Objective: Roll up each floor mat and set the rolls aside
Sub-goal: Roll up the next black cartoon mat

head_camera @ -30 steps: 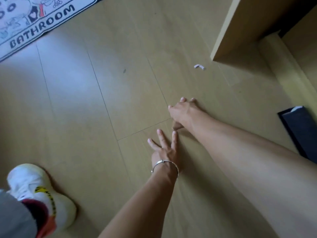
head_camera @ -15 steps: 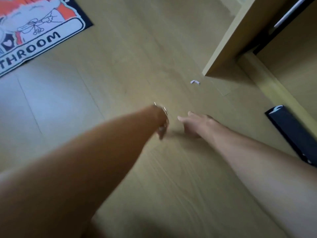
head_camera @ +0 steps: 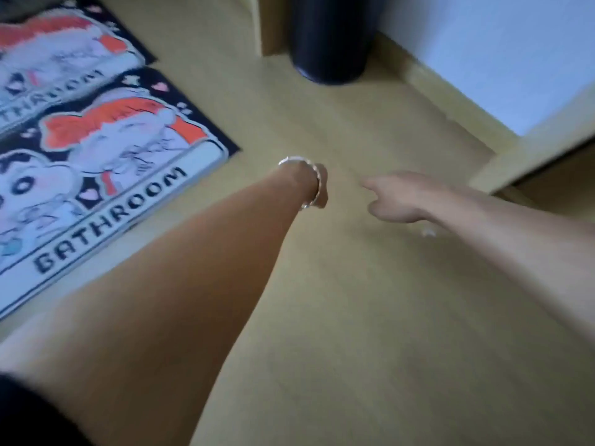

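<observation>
Two flat floor mats lie on the wooden floor at the left, both printed with a cartoon and the word BATHROOM. The nearer mat (head_camera: 106,175) shows almost whole; the farther mat (head_camera: 61,62) lies just behind it, cut off by the frame. My left arm stretches forward, a silver bracelet on the wrist. Only a sliver of my left hand (head_camera: 323,188) shows past the wrist, to the right of the near mat's corner and apart from it. My right hand (head_camera: 396,197) hovers over bare floor with a finger pointing left, holding nothing.
A dark cylinder (head_camera: 328,37) stands on the floor at the top, beside a wooden edge. A light wooden frame (head_camera: 521,149) and a pale wall close off the right. A small white scrap (head_camera: 428,233) lies under my right wrist.
Both hands have left the floor and now reach forward in the air. The view has swung towards the mats, bringing the second mat and the dark cylinder into sight.
</observation>
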{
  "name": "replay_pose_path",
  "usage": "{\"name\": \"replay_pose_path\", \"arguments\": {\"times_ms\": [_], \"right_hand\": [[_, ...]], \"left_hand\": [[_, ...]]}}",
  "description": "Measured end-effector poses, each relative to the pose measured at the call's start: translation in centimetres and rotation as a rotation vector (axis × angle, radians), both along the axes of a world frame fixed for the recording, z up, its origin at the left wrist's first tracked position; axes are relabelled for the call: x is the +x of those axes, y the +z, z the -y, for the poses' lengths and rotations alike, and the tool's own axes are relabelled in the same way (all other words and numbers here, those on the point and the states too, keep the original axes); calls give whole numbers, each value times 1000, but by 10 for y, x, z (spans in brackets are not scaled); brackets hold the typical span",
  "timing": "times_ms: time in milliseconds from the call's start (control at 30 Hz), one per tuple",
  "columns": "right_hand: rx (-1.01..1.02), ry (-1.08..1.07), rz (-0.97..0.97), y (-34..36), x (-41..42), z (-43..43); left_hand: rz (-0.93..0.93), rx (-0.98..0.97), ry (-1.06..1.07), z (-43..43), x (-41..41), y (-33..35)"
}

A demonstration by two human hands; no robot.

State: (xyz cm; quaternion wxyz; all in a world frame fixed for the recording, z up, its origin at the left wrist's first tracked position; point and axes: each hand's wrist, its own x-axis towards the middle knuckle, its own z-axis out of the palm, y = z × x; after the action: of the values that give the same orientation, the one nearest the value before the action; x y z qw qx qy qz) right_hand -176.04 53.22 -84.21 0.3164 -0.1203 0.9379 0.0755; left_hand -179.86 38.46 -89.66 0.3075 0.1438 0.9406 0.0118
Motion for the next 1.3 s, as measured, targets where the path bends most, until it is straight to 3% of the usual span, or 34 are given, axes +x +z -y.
{"name": "replay_pose_path", "arguments": {"times_ms": [167, 333, 433, 633, 767, 933, 1167, 1300], "right_hand": [[-99, 267, -74, 39, -52, 184], [-207, 459, -39, 40, -39, 296], [-189, 611, 60, 12, -23, 314], [60, 751, 227, -68, -43, 289], [-40, 682, 199, -133, -63, 316], [-210, 899, 56, -175, -56, 389], [-36, 1033, 34, -189, -47, 429], [-112, 1092, -64, -185, -48, 433]], "left_hand": [[-34, 40, 317, 208, 34, 29], [72, -130, 646, 337, 96, 14], [212, -158, 696, 333, 113, -31], [430, -58, 712, 278, 120, -117], [333, -158, 773, 254, 145, -135], [285, -138, 790, 256, 151, -147], [285, -161, 780, 248, 146, -141], [274, -180, 799, 247, 148, -142]]}}
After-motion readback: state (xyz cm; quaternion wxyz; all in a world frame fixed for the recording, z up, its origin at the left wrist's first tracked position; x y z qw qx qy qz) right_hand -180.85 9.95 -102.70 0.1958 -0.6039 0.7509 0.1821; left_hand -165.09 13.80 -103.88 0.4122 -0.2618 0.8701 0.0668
